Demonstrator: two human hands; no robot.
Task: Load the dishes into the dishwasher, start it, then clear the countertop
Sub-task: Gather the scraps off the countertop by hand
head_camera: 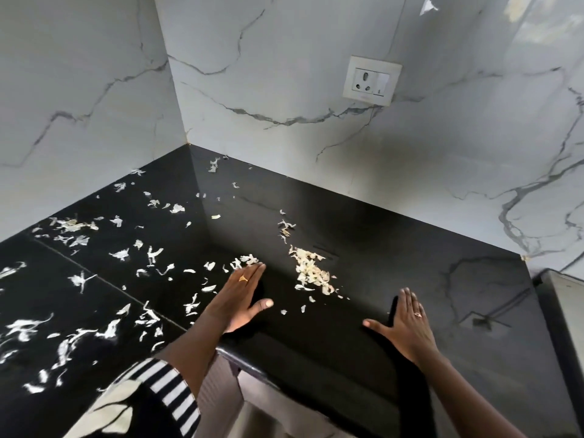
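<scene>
A glossy black countertop [395,248] fills a corner and is strewn with pale papery peel scraps [151,254], thickest on its left half. A small heap of the scraps [311,273] lies between my hands. My left hand [243,295] rests flat on the counter with its fingers together, its fingertips touching scraps, and holds nothing. My right hand [406,324] stands on its edge on the counter to the right of the heap, fingers straight, thumb out, also holding nothing. No dishes or dishwasher show in the view.
White marble-look walls [284,74] close off the counter at the back and left. A wall socket with a switch [371,80] sits above the counter. A steel-edged appliance or box [565,311] stands at the right end. The counter's front edge [246,361] runs below my hands.
</scene>
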